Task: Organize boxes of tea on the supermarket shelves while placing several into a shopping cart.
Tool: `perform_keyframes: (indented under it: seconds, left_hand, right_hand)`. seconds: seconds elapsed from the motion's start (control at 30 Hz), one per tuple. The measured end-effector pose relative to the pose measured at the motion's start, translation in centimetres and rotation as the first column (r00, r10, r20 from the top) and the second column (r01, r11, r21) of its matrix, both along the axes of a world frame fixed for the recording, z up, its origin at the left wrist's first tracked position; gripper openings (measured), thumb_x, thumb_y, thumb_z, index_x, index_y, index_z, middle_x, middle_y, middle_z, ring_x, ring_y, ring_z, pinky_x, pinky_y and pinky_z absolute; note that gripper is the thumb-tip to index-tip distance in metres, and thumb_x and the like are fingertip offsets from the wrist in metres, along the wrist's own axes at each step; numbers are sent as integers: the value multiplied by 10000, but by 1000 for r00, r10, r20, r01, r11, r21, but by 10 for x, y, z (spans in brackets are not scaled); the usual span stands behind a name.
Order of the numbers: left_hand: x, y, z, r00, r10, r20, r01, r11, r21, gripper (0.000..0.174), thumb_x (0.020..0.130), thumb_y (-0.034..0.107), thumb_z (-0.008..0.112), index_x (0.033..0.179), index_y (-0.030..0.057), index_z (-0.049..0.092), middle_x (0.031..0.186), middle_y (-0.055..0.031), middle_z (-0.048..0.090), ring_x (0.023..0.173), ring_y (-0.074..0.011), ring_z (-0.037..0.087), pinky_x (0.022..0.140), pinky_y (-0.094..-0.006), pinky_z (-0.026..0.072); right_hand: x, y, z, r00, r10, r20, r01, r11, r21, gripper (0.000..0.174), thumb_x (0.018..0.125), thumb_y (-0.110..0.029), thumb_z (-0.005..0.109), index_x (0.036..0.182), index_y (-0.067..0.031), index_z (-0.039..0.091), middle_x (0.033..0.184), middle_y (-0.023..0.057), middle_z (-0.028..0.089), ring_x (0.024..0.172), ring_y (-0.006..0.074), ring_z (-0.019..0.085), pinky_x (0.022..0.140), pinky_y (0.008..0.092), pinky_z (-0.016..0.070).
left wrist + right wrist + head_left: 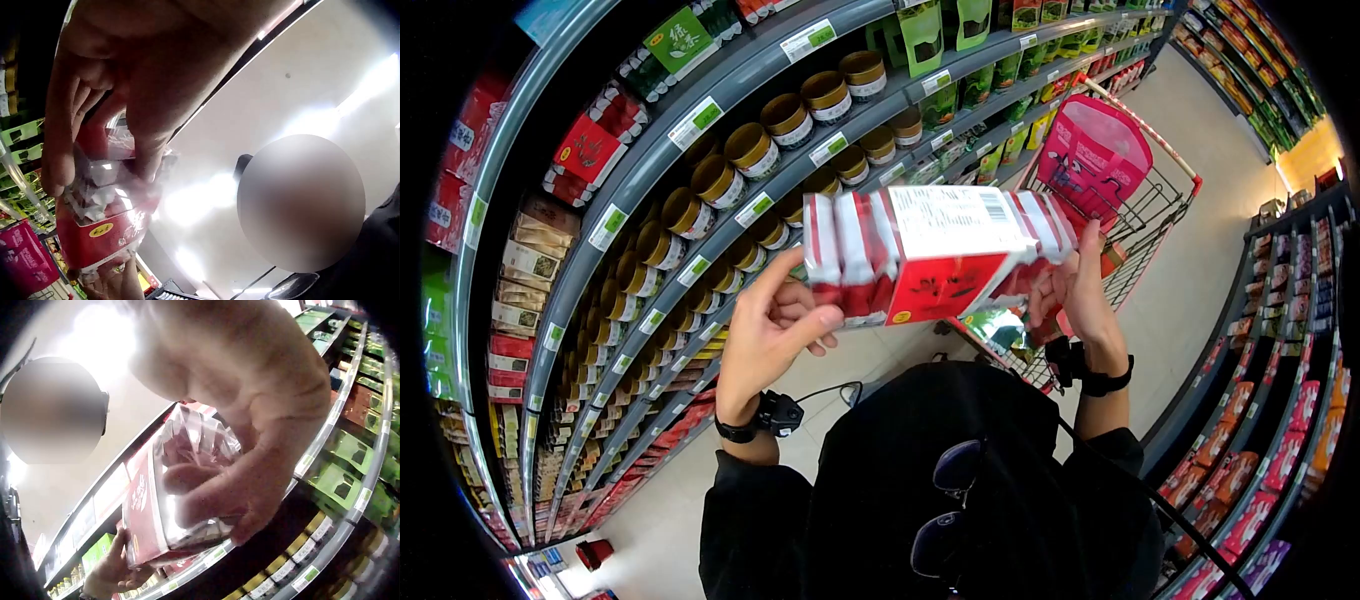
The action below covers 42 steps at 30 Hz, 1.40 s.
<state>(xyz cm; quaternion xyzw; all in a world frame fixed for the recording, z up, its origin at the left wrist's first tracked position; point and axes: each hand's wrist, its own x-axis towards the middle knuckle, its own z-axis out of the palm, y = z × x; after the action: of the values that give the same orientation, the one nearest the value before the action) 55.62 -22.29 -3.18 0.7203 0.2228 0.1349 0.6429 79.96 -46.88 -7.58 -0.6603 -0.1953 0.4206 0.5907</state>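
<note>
Both hands hold a long pack of red-and-white sachets (950, 285) level in front of the body. A white label with printed text and a barcode covers the sleeve's upper face; its side is red. My left hand (765, 325) grips the pack's left end, thumb on the near side. At the other end, my right hand (1085, 285) holds the sachets, its fingers partly hidden behind them. The right wrist view shows the fingers bent over the clear wrap (200, 440). From the left wrist, the red sleeve (87, 247) appears with a yellow oval mark.
Store shelves (720, 90) curve along the left, with rows of gold-lidded jars (750, 150) and a similar red pack (588, 150). A shopping cart (1165, 215) with a pink bag (1095, 160) stands beyond the right hand. More shelves (1250, 440) line the aisle's right side.
</note>
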Motion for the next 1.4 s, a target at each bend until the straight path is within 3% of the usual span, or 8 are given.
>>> perform_keyframes:
  seconds: [0.47, 0.6, 0.7, 0.77, 0.87, 0.9, 0.97, 1.4]
  left_hand:
    - [7, 4, 0, 999, 28, -24, -27, 999, 23, 496, 985, 331, 653, 1293, -46, 553, 713, -75, 673, 490, -126, 623, 423, -226, 477]
    - [5, 8, -9, 999, 16, 47, -18, 999, 32, 541, 960, 260, 693, 1372, -41, 513, 783, -87, 680, 547, -114, 624, 489, -231, 502]
    - [7, 1, -6, 992, 60, 112, -77, 986, 147, 664, 842, 99, 789, 1435, 22, 499, 840, -46, 631, 716, -99, 645, 576, -234, 522]
    - [8, -1, -5, 993, 43, 111, -61, 984, 165, 738, 769, 108, 844, 1433, 63, 525, 939, -69, 660, 782, -105, 648, 612, -232, 537]
    - [6, -6, 9, 993, -9, 121, -42, 910, 411, 787, 687, 163, 899, 1401, 90, 574, 1141, -116, 695, 803, -128, 661, 679, -249, 564]
    - [6, -9, 10, 990, -29, 138, -44, 868, 494, 787, 680, 173, 905, 1393, 91, 582, 1170, -122, 698, 807, -136, 666, 693, -254, 568]
    - [13, -15, 15, 960, -143, 242, -66, 721, 690, 796, 650, 269, 929, 1360, 100, 612, 1110, -116, 700, 811, -185, 661, 689, -277, 564]
    - [8, -43, 26, 919, -176, 353, -140, 692, 709, 825, 608, 371, 958, 1302, 54, 644, 810, -32, 605, 608, -108, 549, 502, -247, 443]
  right_hand:
    - [8, -12, -8, 993, 116, -27, -118, 988, -103, 935, 956, -785, 125, 1181, 35, 512, 706, 136, 617, 501, 176, 599, 482, 272, 423]
    - [1, -10, -10, 999, 35, -2, -35, 999, -6, 901, 993, -729, 125, 1230, 50, 510, 779, 186, 664, 643, 250, 687, 555, 300, 489]
    - [6, -10, -26, 994, 107, 40, -111, 986, 127, 1041, 938, -773, 12, 1466, 51, 365, 1032, 290, 679, 886, 369, 723, 787, 419, 612]
    - [6, -10, -36, 994, 111, -7, -106, 965, 240, 973, 950, -767, 72, 1515, -20, 335, 1392, 226, 559, 1210, 404, 602, 944, 539, 553]
    - [4, -6, -53, 948, 162, -273, -12, 877, 480, 763, 1034, -623, 249, 1562, -73, 277, 1563, 143, 396, 1430, 345, 395, 1144, 589, 350]
    - [-4, 4, -50, 908, 108, -404, 139, 834, 535, 751, 1041, -598, 270, 1573, -68, 261, 1572, 129, 388, 1441, 324, 379, 1174, 556, 314]
    - [-1, 14, -60, 910, 207, -358, 52, 803, 594, 744, 1049, -571, 278, 1579, -50, 246, 1582, 126, 374, 1441, 299, 382, 1197, 505, 281]
    - [-19, 39, -59, 816, 299, -495, 70, 798, 598, 751, 1046, -549, 288, 1591, -41, 197, 1619, 131, 303, 1454, 295, 357, 1207, 443, 283]
